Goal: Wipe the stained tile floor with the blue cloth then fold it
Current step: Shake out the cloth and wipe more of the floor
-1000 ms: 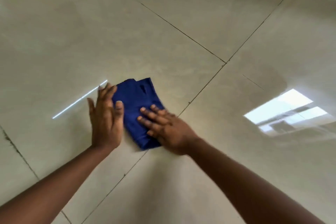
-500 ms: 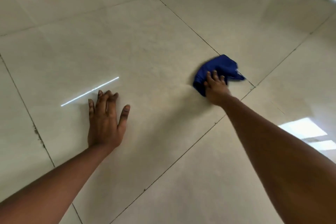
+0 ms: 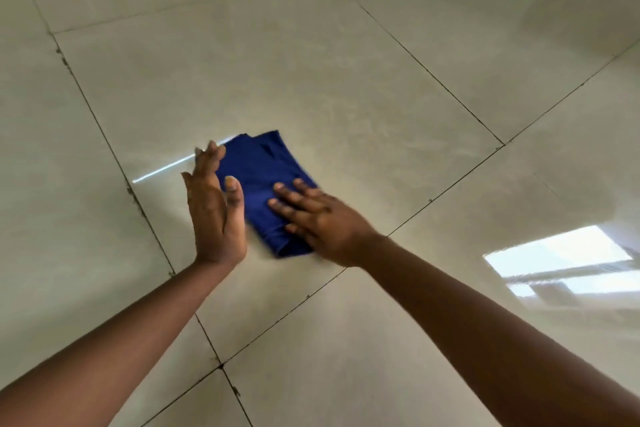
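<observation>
A person's left hand [image 3: 214, 211], fingers straight, stands edge-on against the folded blue cloth [image 3: 265, 180] at its 9 o'clock; the right hand [image 3: 322, 218] presses flat at 4 o'clock. Window glare [image 3: 561, 263] gleams on the tile floor [image 3: 346, 80] at 3 o'clock.

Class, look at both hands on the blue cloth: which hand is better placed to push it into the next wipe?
Probably the right hand: it lies flat on the blue cloth, while the left hand stands edge-on beside it.

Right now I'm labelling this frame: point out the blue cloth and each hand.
blue cloth [image 3: 258, 170]: head view, bare top fold.
left hand [image 3: 214, 215]: head view, back of hand.
right hand [image 3: 323, 220]: head view, back of hand.
</observation>
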